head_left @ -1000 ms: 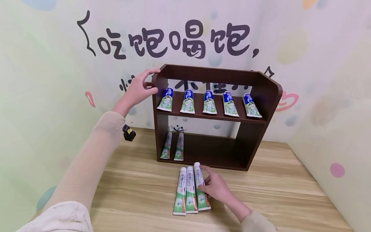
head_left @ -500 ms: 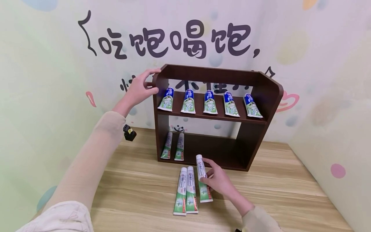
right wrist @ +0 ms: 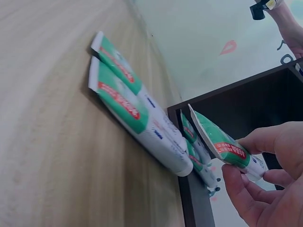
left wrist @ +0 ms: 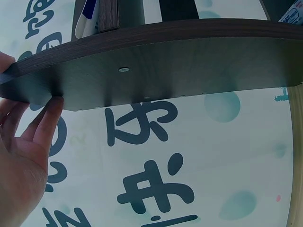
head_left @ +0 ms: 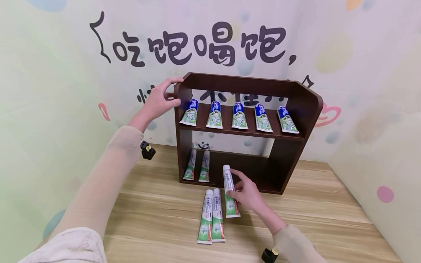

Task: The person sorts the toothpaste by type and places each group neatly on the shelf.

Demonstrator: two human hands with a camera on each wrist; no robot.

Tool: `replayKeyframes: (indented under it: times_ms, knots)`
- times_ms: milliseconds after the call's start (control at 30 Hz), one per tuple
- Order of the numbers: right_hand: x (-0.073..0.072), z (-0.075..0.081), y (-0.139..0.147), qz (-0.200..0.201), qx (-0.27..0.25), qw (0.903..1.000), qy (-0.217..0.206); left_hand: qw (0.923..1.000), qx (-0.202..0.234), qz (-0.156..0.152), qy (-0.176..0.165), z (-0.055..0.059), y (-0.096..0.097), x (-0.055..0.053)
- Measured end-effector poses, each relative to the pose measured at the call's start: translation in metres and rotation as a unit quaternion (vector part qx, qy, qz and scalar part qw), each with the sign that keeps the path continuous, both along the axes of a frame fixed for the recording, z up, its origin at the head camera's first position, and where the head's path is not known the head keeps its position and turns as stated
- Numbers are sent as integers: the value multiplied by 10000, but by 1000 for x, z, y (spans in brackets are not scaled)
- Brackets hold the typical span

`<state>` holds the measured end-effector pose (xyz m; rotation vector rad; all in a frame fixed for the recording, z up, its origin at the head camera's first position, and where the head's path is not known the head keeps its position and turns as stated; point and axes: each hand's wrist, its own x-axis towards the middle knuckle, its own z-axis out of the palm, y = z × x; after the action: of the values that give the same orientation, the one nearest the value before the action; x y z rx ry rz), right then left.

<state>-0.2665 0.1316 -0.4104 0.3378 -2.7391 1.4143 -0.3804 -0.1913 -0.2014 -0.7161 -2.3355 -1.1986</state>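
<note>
My right hand (head_left: 249, 194) pinches a white-and-green toothpaste tube (head_left: 232, 209) between thumb and fingers, in front of the dark brown shelf rack (head_left: 245, 81). Its white cap points toward the lower compartment, and the right wrist view shows the tube (right wrist: 218, 137) raised off the table. My left hand (head_left: 157, 104) grips the upper left side panel (left wrist: 156, 66) of the rack, thumb on one face and fingers on the other. Two matching tubes lie side by side on the table, a left one (head_left: 205, 219) and a right one (head_left: 217, 221). Two more, a leftmost tube (head_left: 189, 166) and its neighbour (head_left: 204, 167), rest inside the lower compartment.
Several blue-and-green toothpaste tubes (head_left: 239, 116) stand spaced in a row on the upper shelf. The rack stands on a wood-grain table (head_left: 158, 212), close to a patterned wall (head_left: 312, 36) with large black lettering. Small black devices sit at both wrists.
My right hand has lifted the rightmost tube away from the two beside it and carried it forward to the rack's lower front edge. My left hand stays on the side panel.
</note>
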Motion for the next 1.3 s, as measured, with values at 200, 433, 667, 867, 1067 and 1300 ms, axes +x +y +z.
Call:
replayKeyframes:
  times_ms: [200,433,667,867,1067,1300]
  knots:
    - [-10,9,-3,-14,-128,9999,-8,10000,36,-15,-25,0,-1,0]
    - [-23,12,-5,-21,-282,9996,78,9999,46,-46,-104,8,5,15]
    - [-38,9,-8,-202,-307,9992,128,10000,-7,-11,-24,2,1,4]
    - [-50,7,-11,-360,-330,9986,187,10000,-35,3,21,0,0,0]
    - [-68,2,-14,-384,-469,9969,499,10000,-40,50,22,0,0,0]
    - [-87,-5,-16,-442,-501,9940,864,10000,-35,52,1,-1,-1,0]
